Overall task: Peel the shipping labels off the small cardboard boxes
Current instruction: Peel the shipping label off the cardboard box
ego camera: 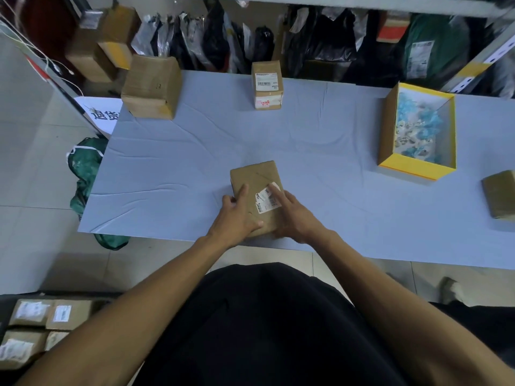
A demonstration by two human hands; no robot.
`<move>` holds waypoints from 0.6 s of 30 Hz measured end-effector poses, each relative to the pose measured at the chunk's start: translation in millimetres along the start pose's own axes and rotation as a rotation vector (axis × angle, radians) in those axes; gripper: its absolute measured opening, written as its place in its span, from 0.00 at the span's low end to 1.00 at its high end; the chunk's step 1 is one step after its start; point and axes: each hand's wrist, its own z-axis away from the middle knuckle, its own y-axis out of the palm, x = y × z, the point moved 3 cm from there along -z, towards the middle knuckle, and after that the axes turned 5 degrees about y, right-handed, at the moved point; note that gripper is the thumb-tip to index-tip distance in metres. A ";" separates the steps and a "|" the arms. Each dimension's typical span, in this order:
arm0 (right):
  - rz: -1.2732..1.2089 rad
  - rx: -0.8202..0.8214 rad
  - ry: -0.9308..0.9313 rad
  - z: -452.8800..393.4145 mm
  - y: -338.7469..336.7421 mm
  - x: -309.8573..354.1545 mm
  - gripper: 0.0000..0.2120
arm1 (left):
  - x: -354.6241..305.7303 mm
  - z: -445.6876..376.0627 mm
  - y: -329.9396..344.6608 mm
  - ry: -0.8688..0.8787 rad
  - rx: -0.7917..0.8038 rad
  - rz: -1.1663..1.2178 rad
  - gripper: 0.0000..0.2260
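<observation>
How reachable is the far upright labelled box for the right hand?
Probably yes, with a stretch: past the near box only bare tablecloth lies before the upright labelled box, though the right hand's fingers are on the near box's label.

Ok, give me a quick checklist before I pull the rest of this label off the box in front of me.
1. Box steadied: left hand holds the near box at its left edge, one finger lying on top. Ok.
2. Label reachable: the label faces up, partly torn. Ok.
3. Label fully off: a white piece remains stuck. Not ok.
4. Edge lifted for a pull: right hand has its fingers lying on the label; a raised corner is not visible. Cannot tell.
5. Place for scraps: the yellow-rimmed open box to the right already holds scraps. Ok.
6. Next one ready: the labelled box stands at the far edge. Ok.
</observation>
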 end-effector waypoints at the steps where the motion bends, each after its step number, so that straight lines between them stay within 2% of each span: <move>1: 0.000 0.006 -0.026 -0.2 -5.4 -5.3 0.55 | 1.2 -5.5 -5.7 0.015 -0.030 -0.085 0.48; 4: 0.023 0.034 -0.091 -1.7 -15.4 -14.7 0.50 | 7.3 -31.5 -21.2 0.110 0.012 -0.325 0.57; 6: 0.023 0.025 -0.112 -2.6 -18.5 -15.2 0.45 | 5.9 -43.7 -23.4 0.190 0.098 -0.359 0.58; 12: 0.005 -0.156 0.011 -0.1 -24.4 -15.5 0.37 | 7.5 -52.4 -43.2 0.250 0.074 -0.423 0.51; 16: -0.037 -0.010 0.203 4.6 -22.5 -6.9 0.34 | 8.9 -30.9 -29.0 0.191 0.022 -0.281 0.47; 18: -0.094 -0.058 0.220 5.9 -17.5 -5.0 0.35 | 1.9 -16.5 -19.2 0.172 -0.037 -0.266 0.45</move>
